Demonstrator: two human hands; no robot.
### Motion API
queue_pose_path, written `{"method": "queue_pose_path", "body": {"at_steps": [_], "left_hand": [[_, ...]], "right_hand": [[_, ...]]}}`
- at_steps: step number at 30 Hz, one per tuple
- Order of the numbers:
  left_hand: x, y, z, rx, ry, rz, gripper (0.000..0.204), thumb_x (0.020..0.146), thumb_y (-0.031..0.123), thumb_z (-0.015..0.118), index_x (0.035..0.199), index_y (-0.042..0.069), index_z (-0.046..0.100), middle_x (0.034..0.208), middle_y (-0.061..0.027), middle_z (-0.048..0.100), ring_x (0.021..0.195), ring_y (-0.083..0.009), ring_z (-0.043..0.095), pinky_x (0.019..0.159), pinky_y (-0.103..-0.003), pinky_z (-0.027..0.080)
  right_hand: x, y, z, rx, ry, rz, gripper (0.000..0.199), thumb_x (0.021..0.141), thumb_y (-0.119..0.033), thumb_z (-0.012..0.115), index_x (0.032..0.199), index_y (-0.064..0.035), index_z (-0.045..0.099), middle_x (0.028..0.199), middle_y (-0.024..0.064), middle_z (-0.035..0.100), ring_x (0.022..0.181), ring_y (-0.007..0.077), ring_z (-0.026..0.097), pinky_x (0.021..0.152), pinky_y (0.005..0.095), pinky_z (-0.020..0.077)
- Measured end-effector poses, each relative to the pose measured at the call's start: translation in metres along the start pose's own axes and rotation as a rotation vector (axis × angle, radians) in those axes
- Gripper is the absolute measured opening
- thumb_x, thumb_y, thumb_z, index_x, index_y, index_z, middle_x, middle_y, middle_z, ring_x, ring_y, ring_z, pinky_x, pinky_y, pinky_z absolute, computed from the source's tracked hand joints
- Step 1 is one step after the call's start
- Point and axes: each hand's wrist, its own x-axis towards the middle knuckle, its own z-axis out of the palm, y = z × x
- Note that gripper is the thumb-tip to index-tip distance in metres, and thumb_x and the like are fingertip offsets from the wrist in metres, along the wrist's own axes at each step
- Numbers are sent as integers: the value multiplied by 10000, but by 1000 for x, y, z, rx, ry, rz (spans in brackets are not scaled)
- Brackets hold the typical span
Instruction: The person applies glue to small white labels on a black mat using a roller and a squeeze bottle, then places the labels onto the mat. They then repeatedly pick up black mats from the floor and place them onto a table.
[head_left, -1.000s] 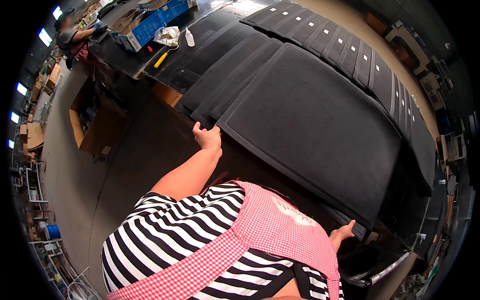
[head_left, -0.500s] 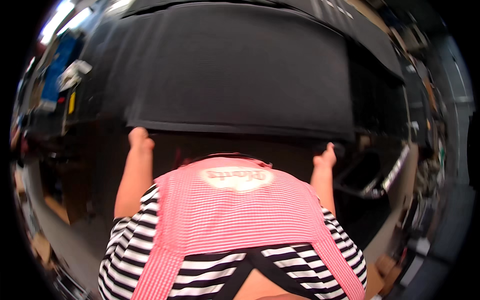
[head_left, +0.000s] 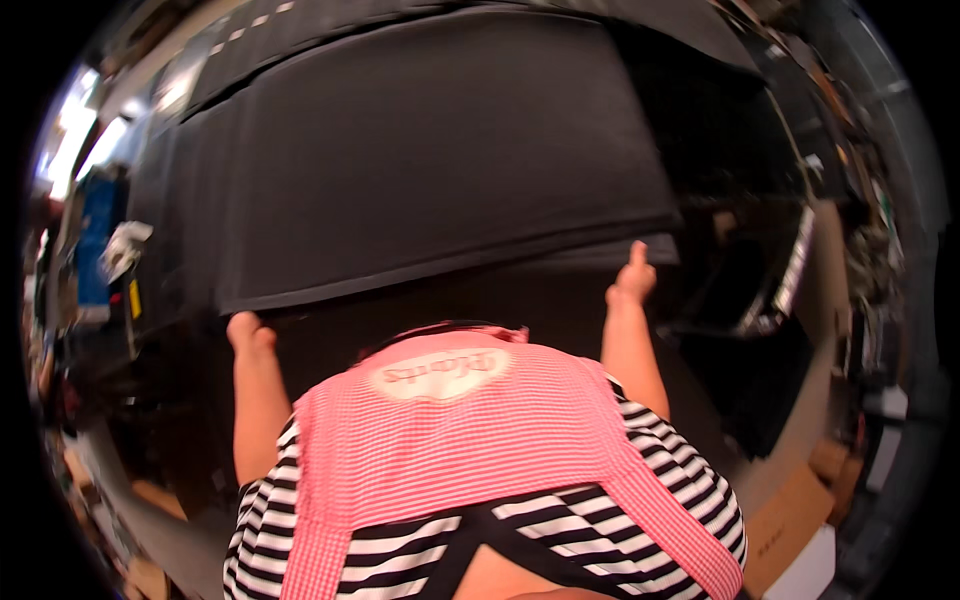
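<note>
Working at the near corners

The mat [head_left: 430, 150] lies flat before the person. The left hand [head_left: 252, 338] meets its near left corner, grip unclear; the right hand [head_left: 630, 284] appears to pinch a sheet [head_left: 660, 250] jutting beneath. This looks like edge handling, calling for even support.

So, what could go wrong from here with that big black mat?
Two things, perhaps. The left hand is at one near corner of the big black mat, with its grip hard to make out; if the hold is slight, that corner might slip. By the right hand, a dark grey corner pokes out from under the mat's near edge, so it could get dragged along or folded if the mat shifts.
</note>
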Motion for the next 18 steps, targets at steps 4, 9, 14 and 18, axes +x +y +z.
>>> {"method": "queue_pose_path", "body": {"at_steps": [4, 9, 14, 18], "left_hand": [[-7, -9, 13, -27, 243, 118, 270, 871, 195, 595, 1110, 73, 606, 1050, -85, 624, 900, -214, 577, 737, -422, 489], [-36, -5, 33, -114, 460, 99, 264, 907, 72, 445, 1071, 66, 652, 1043, -44, 642, 917, -153, 581, 764, -296, 463], [-58, 2, 50, -26, 439, 145, 271, 877, 25, 453, 1049, 74, 657, 1031, -32, 639, 902, -150, 574, 730, -273, 443], [-47, 1, 39, -138, 475, 97, 245, 889, 45, 459, 1038, 39, 653, 1049, -37, 634, 919, -145, 561, 742, -277, 436]], "right_hand": [[-3, -6, -9, -147, 38, -200, 550, 811, -408, 723, 779, 132, 626, 787, 189, 663, 662, 226, 584, 667, 395, 503], [-11, -12, -16, -386, 19, -378, 596, 866, -456, 633, 786, 134, 619, 837, 269, 657, 747, 350, 613, 748, 406, 492], [26, -5, -18, -402, -43, -393, 591, 862, -444, 641, 939, 142, 621, 953, 239, 660, 838, 307, 623, 760, 395, 501], [-2, -46, -12, 236, -274, 95, 447, 833, -302, 673, 1053, 82, 612, 1036, 116, 635, 875, 257, 620, 795, 370, 520]]}}
